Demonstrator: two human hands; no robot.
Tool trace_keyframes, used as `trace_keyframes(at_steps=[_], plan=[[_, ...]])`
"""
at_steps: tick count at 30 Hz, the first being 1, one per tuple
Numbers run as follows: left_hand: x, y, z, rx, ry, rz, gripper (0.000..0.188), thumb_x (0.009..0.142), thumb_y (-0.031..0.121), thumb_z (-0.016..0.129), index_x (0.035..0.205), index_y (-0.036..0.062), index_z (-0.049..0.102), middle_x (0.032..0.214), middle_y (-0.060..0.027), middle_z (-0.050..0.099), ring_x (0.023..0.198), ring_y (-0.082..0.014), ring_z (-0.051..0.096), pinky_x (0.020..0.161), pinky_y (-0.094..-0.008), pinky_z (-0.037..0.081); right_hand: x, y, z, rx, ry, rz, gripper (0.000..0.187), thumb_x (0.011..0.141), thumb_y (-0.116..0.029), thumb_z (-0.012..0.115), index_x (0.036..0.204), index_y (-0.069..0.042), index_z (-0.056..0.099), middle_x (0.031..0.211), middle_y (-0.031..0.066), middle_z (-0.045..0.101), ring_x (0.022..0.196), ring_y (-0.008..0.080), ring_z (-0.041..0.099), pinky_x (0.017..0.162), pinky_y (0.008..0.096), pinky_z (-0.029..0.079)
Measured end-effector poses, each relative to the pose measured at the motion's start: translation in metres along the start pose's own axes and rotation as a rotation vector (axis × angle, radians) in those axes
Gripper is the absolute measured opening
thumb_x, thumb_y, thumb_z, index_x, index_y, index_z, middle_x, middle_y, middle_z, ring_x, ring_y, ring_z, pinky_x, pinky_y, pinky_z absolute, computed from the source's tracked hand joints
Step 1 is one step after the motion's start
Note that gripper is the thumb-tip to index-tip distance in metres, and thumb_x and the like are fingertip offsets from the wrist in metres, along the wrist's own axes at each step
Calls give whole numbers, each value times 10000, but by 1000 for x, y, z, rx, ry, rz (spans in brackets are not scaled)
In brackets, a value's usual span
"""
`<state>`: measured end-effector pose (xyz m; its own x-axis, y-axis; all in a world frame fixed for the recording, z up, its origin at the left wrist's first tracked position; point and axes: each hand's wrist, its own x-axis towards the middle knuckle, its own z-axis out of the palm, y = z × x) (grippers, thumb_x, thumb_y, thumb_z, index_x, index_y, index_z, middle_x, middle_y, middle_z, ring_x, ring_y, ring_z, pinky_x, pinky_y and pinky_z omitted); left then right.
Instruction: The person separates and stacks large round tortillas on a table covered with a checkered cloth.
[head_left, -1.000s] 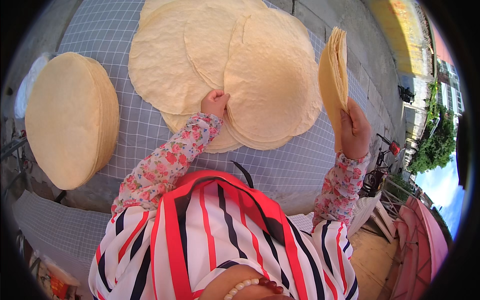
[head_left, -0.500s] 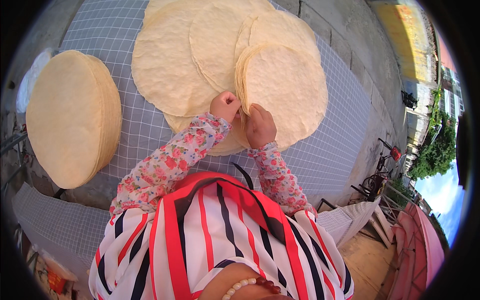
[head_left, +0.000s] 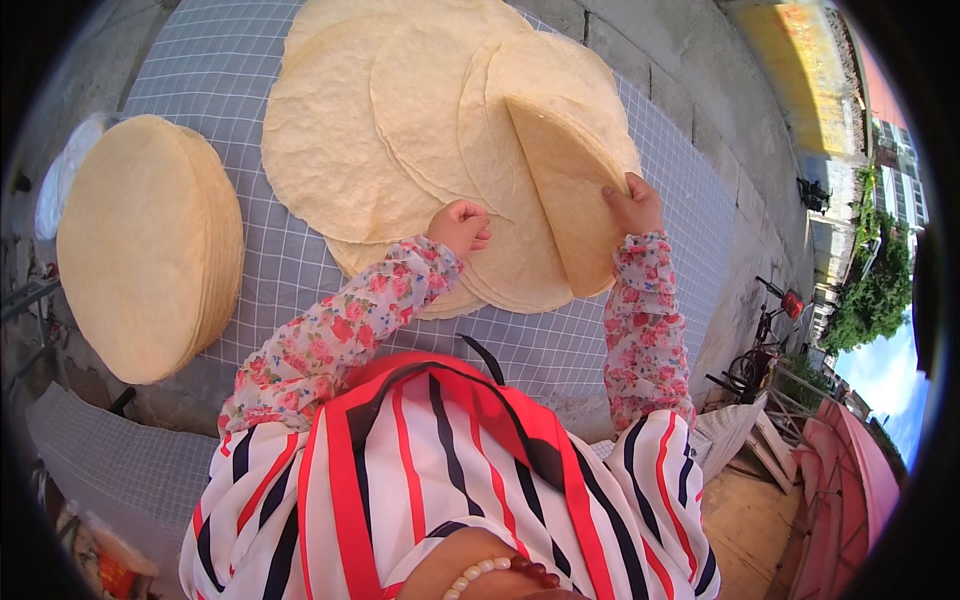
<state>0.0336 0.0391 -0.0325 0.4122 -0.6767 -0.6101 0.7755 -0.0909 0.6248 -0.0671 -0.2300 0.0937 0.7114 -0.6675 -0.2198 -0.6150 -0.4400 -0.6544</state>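
Pinching the curved rim of a tan, half-moon flap of thin, flatbread-like sheet (head_left: 565,205), the right hand (head_left: 637,208) lays its thumb over the near face. The flap's straight side slants across a broad pile of pale, round, overlapping sheets (head_left: 335,150), on whose right part it rests; its face is smoother and darker than the faintly dimpled, matte sheets beneath. The left hand (head_left: 462,227) sits low over the pile's near part, apart from the flap, fingers loosely curled; whether they hold anything cannot be told. To the left stands a thick, even-edged stack of beige discs (head_left: 140,250), beside a crumpled, clear plastic bag (head_left: 72,170).

Under the pile lies a grey cloth with a white grid (head_left: 280,275). Beyond are grey paving (head_left: 690,65), a sunlit yellow wall (head_left: 795,55), a bicycle (head_left: 750,370) and pink sheeting (head_left: 840,480).

Half a second ago both hands met at the layered edge of a rounded bundle on the pile; now they are apart, the right one farther right with the straight-sided flap, while the stack of discs remains at the left.
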Motion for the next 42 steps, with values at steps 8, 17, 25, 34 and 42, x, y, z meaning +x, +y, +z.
trace_keyframes(at_steps=[8, 17, 25, 34, 42], plan=[[17, 31, 15, -99, -94, 38, 193, 912, 160, 596, 1057, 35, 569, 983, -57, 634, 848, -150, 639, 706, -273, 547, -34, -187, -186, -513, 337, -454, 187, 858, -69, 622, 1039, -24, 640, 750, 39, 623, 707, 61, 566, 649, 248, 469], [2, 79, -1, -621, -224, 25, 443, 1017, 394, 365, 1297, 68, 472, 1230, -107, 586, 1106, -245, 593, 925, -417, 518, -85, -16, 35, -368, 140, -648, 329, 767, 46, 612, 1071, -77, 639, 1119, 108, 664, 996, 290, 645, 829, 348, 539], [23, 33, -53, -323, -191, 8, 326, 981, 205, 487, 1271, 56, 490, 1163, -102, 630, 1007, -213, 650, 861, -387, 567, -90, 48, 109, -297, 2, -536, 369, 750, 7, 646, 1115, -39, 614, 1204, 133, 611, 1108, 331, 579, 924, 384, 497], [13, 40, -50, -409, -355, -15, 327, 934, 61, 483, 1260, 54, 501, 1177, -108, 627, 1011, -217, 650, 837, -373, 571, -75, -50, 113, -103, -70, -555, 493, 743, -103, 749, 1190, -18, 559, 1263, 193, 560, 1182, 349, 530, 990, 405, 441], [19, 38, -48, -277, -195, 20, 304, 922, 85, 499, 1225, 78, 521, 1073, -70, 652, 898, -170, 666, 718, -313, 578, -65, -73, 180, -249, 121, -579, 631, 689, -86, 759, 1254, 10, 495, 1267, 217, 533, 1186, 382, 501, 1015, 430, 402]])
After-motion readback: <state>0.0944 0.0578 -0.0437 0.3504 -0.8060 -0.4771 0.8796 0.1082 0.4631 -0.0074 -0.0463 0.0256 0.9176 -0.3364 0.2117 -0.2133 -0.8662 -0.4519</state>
